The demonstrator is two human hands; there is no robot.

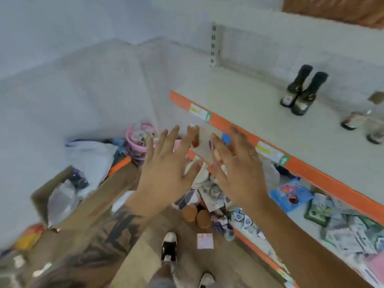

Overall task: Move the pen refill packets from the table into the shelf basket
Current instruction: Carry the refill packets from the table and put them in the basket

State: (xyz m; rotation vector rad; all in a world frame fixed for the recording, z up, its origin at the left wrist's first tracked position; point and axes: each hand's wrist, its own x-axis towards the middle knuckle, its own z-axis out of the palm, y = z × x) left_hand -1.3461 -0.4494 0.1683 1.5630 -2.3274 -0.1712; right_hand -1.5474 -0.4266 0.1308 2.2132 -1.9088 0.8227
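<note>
A clear, blurred packet (204,145) hangs in the air between my two hands, in front of the orange shelf edge (232,125). My left hand (166,169) is stretched forward with its fingers straight and spread, and its fingertips touch the packet's left side. On the other side my right hand (236,171), wearing a ring, is spread out too, its fingers against the packet. Whether this packet is a pen refill packet is too blurred to tell. A pink round basket (138,140) sits low behind my left hand.
The upper shelf (259,96) holds a pair of small dark boots (301,90) and other small shoes (363,125). The lower shelf (311,221) is crowded with packets and cards. Open cardboard boxes (87,200) and loose goods lie on the floor by my feet (169,248).
</note>
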